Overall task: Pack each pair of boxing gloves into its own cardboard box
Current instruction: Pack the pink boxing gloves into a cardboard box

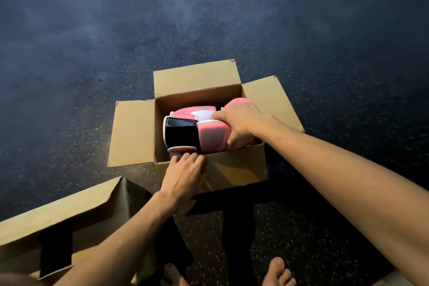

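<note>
Centre of frame: open cardboard box (236, 167) on dark speckled floor (92, 53), flaps spread outward. Inside, side by side, two pink boxing gloves: far glove (197, 112) toward the rear wall, near glove (209, 134) with black wrist strap along the front wall. Right hand (241, 121) curled over the near glove's padded end, gripping it. Left hand (183, 176) just below, fingers straight, tips touching the front rim at the glove's cuff. Second cardboard box (58, 211) at lower left.
</note>
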